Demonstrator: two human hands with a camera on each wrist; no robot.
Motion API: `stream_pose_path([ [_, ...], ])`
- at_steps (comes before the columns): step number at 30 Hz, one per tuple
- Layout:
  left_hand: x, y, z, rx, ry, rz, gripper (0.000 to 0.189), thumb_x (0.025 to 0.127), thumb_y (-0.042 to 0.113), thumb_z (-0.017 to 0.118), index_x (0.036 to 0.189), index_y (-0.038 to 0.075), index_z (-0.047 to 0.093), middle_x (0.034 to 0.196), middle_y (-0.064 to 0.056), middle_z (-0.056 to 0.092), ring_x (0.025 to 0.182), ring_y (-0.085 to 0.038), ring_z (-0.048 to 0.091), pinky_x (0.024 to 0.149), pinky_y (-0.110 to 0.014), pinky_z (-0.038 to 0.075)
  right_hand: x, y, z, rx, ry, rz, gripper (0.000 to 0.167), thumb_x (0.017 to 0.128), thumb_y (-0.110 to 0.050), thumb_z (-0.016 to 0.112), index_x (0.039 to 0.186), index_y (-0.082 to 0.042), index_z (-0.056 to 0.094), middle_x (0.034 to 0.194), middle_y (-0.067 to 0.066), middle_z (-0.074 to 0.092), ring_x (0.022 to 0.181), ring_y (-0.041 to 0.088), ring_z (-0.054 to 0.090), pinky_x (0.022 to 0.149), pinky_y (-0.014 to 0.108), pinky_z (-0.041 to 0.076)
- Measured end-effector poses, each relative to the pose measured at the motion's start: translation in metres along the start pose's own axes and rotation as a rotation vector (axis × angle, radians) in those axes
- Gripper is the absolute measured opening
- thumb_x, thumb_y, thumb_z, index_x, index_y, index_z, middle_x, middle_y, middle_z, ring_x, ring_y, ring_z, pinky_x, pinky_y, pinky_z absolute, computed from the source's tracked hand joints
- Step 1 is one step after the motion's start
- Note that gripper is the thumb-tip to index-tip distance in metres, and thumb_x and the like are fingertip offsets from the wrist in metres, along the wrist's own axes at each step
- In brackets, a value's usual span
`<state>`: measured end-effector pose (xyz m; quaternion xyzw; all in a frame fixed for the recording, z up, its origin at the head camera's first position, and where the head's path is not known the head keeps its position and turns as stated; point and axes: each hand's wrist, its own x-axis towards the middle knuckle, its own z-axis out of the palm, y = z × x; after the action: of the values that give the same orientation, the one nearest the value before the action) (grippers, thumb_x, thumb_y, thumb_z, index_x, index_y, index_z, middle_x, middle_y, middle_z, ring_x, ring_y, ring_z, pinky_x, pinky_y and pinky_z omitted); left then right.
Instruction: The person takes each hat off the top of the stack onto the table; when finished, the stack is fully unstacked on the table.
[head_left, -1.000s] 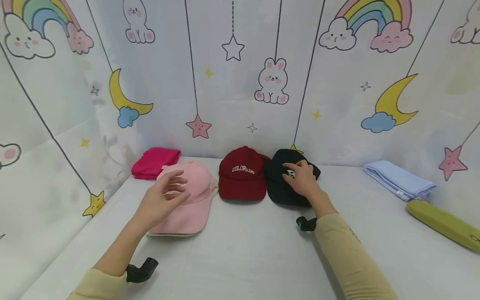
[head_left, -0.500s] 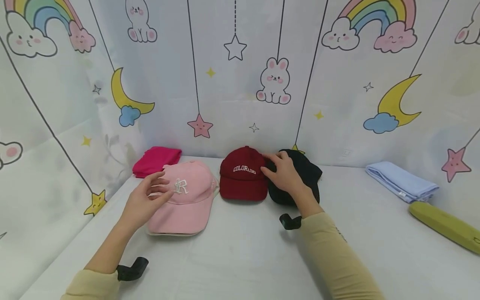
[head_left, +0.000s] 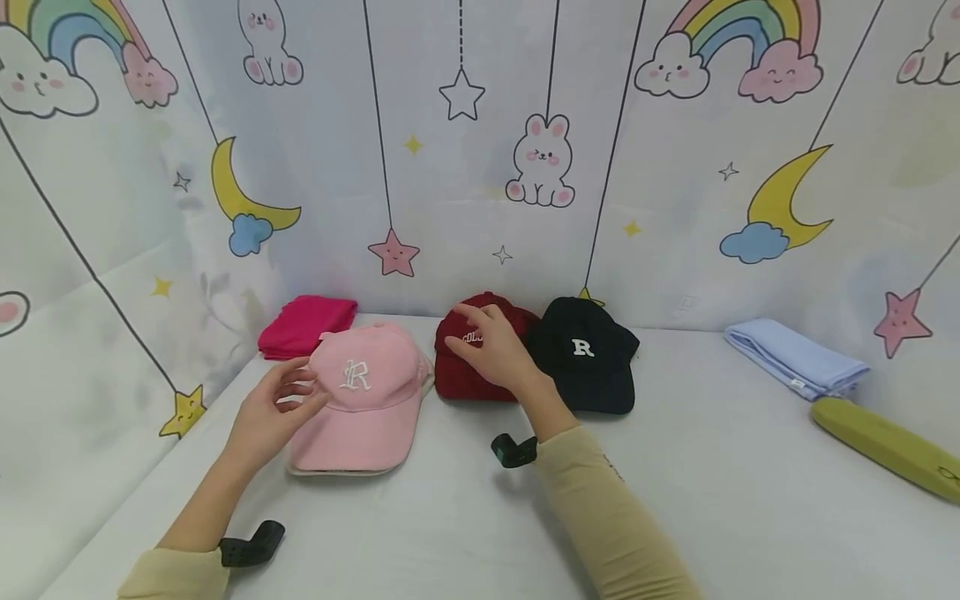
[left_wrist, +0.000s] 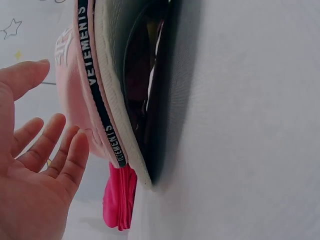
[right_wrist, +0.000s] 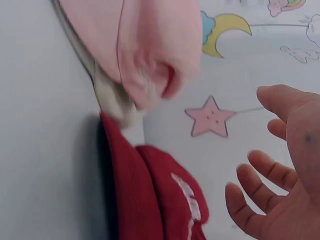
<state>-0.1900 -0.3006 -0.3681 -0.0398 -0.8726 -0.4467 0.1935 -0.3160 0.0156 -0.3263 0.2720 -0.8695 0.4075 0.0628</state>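
A pink cap (head_left: pixel 375 433) with a white embroidered letter rests at the left of the table, over a cream layer seen along its edge. My left hand (head_left: pixel 273 412) is beside its left side, fingers loosely bent and nothing in them; the left wrist view shows a black band with white lettering along the cap. A dark red cap (head_left: pixel 457 379) stands in the middle. My right hand (head_left: pixel 495 346) hovers in front of it and hides part of its lettering; the right wrist view shows these fingers apart from the cap. Against the red cap sits a black cap (head_left: pixel 592 379) marked R.
Folded bright pink cloth (head_left: pixel 311 325) lies behind the pink cap. At the right are a folded light blue cloth (head_left: pixel 795 358) and a long olive-green case (head_left: pixel 885 446). A patterned backdrop (head_left: pixel 450 167) stands behind the white table (head_left: pixel 420 533).
My right hand has moved left from over the black cap to in front of the red cap. My left hand has drawn slightly left and down from the pink cap. The caps stay put.
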Motion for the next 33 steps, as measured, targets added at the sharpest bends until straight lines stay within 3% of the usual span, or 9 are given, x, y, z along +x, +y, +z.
stream_pose_path([
  [5, -0.002, -0.010, -0.002, 0.018, -0.020, -0.054, 0.066, 0.094, 0.024, 0.073, 0.148, 0.001, 0.042, 0.129, -0.022, 0.057, 0.115, -0.036, 0.056, 0.080, -0.006, 0.043, 0.005, -0.014, 0.023, 0.052, -0.032, -0.030, 0.059, 0.096, -0.028, 0.069, 0.150, -0.016, 0.048, 0.129, 0.018, 0.051, 0.114, 0.034, 0.056, 0.090, 0.040, 0.054],
  [10, 0.000, -0.019, -0.003, 0.022, -0.100, -0.145, 0.072, 0.096, 0.031, 0.070, 0.152, 0.002, 0.036, 0.138, -0.024, 0.050, 0.121, -0.040, 0.053, 0.081, -0.009, 0.043, 0.006, -0.022, 0.041, 0.108, -0.078, -0.025, 0.062, 0.097, -0.031, 0.067, 0.152, -0.014, 0.045, 0.127, 0.014, 0.053, 0.111, 0.030, 0.054, 0.087, 0.037, 0.053],
  [15, 0.000, -0.025, -0.002, 0.040, -0.158, -0.208, 0.076, 0.096, 0.037, 0.069, 0.154, 0.003, 0.034, 0.143, -0.024, 0.046, 0.123, -0.041, 0.051, 0.091, -0.034, 0.052, 0.003, -0.023, 0.054, 0.137, -0.130, -0.003, 0.067, 0.096, -0.031, 0.069, 0.154, -0.012, 0.041, 0.127, 0.014, 0.051, 0.112, 0.024, 0.055, 0.088, 0.035, 0.052],
  [19, -0.003, -0.025, -0.002, 0.049, -0.178, -0.225, 0.079, 0.095, 0.040, 0.070, 0.154, 0.003, 0.033, 0.145, -0.025, 0.044, 0.123, -0.042, 0.051, 0.096, -0.052, 0.051, 0.001, -0.023, 0.062, 0.138, -0.154, 0.019, 0.071, 0.094, -0.031, 0.071, 0.155, -0.012, 0.039, 0.123, 0.011, 0.051, 0.109, 0.020, 0.057, 0.089, 0.032, 0.052],
  [27, -0.005, -0.022, -0.004, 0.063, -0.204, -0.262, 0.083, 0.094, 0.042, 0.070, 0.154, 0.001, 0.030, 0.144, -0.028, 0.042, 0.122, -0.044, 0.051, 0.093, -0.050, 0.053, -0.003, -0.023, 0.074, 0.182, -0.167, 0.078, 0.076, 0.093, -0.033, 0.071, 0.155, -0.006, 0.036, 0.125, 0.010, 0.049, 0.105, 0.016, 0.055, 0.084, 0.027, 0.052],
  [33, -0.004, -0.023, -0.005, 0.052, -0.216, -0.268, 0.083, 0.095, 0.040, 0.070, 0.154, -0.001, 0.029, 0.142, -0.030, 0.045, 0.123, -0.044, 0.051, 0.095, -0.051, 0.052, -0.001, -0.021, 0.081, 0.222, -0.178, 0.067, 0.075, 0.093, -0.031, 0.071, 0.154, -0.006, 0.035, 0.131, 0.007, 0.049, 0.108, 0.016, 0.054, 0.087, 0.026, 0.052],
])
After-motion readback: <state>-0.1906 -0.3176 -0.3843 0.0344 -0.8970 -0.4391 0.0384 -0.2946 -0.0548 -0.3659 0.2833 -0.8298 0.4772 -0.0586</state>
